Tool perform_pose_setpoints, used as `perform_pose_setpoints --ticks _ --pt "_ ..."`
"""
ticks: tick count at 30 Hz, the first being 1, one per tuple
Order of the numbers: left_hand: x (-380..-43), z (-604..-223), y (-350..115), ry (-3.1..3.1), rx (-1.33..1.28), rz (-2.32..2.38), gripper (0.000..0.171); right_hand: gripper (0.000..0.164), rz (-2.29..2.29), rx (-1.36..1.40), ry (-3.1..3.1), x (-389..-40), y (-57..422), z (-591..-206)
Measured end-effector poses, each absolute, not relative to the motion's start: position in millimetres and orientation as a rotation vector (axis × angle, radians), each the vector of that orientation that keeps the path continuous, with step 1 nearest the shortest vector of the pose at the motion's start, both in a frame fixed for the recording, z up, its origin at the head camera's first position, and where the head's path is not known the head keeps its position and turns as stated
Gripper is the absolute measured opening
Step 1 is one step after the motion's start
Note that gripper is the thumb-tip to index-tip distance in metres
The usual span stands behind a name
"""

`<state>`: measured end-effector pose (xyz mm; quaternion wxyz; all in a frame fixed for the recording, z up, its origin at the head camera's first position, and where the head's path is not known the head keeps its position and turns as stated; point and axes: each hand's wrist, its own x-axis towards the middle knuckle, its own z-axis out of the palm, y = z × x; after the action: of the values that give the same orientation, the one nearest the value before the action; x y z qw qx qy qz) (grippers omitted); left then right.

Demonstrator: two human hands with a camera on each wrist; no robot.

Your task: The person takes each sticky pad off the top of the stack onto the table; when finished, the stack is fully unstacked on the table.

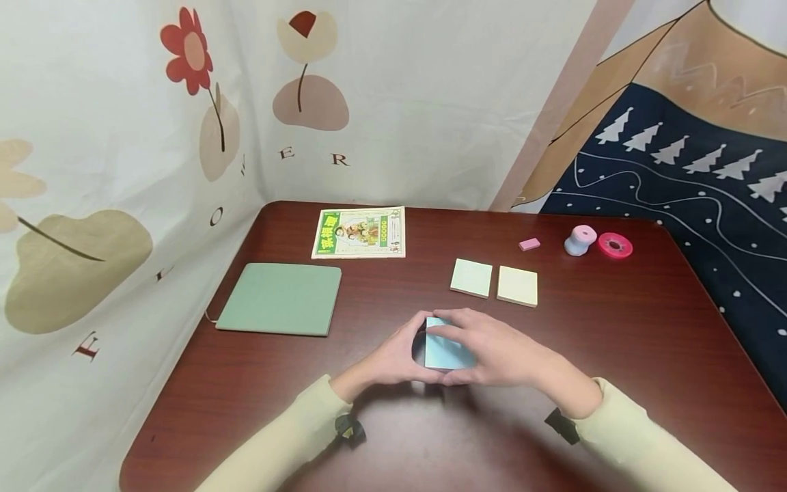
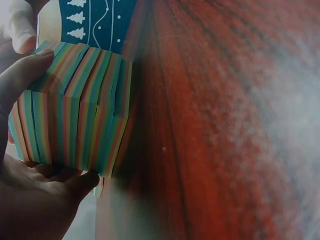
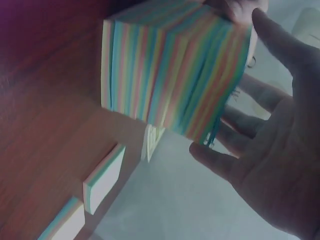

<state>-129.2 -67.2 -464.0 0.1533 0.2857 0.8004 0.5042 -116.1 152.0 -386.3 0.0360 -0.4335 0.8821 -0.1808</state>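
A tall stack of sticky note pads (image 2: 70,115) stands on the table in front of me, its sides striped in several colours. Its top sheet is light blue (image 1: 445,352) in the head view. My left hand (image 1: 396,352) grips the stack from the left, thumb on the near side and fingers on the far side, as the left wrist view shows. My right hand (image 1: 494,347) spans the top from the right with its fingers spread and fairly straight. In the right wrist view, its fingertips (image 3: 202,150) are right at the top pad's edge, with the palm away from it.
Beyond the stack lie a pale green pad (image 1: 471,278) and a pale yellow pad (image 1: 517,285). Farther right are a small pink block (image 1: 529,244), a pink-and-blue spool (image 1: 581,241) and a red ring-shaped thing (image 1: 615,245). A green notebook (image 1: 279,298) and a picture booklet (image 1: 359,233) lie left.
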Motion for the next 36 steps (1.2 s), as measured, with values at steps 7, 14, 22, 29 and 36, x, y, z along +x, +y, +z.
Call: perform_pose_setpoints --ticks 7,14,22,29,36 --pt "-129 -464 -67 2.320 0.817 1.433 0.081 0.064 -0.485 -1.251 2.770 -111 146 -388" --pt "-129 -465 -66 2.300 0.849 1.466 0.080 0.065 -0.478 -1.221 2.797 -110 146 -386" --pt "-130 -465 -67 2.299 0.861 1.462 0.085 0.062 -0.624 -1.161 2.795 -115 171 -378" --pt "-130 -464 -66 2.299 0.839 1.443 0.083 0.064 -0.697 -0.907 2.847 -133 226 -368" --pt "-130 -465 -66 2.306 0.828 1.437 0.083 0.068 -0.652 -0.635 3.004 -163 293 -377"
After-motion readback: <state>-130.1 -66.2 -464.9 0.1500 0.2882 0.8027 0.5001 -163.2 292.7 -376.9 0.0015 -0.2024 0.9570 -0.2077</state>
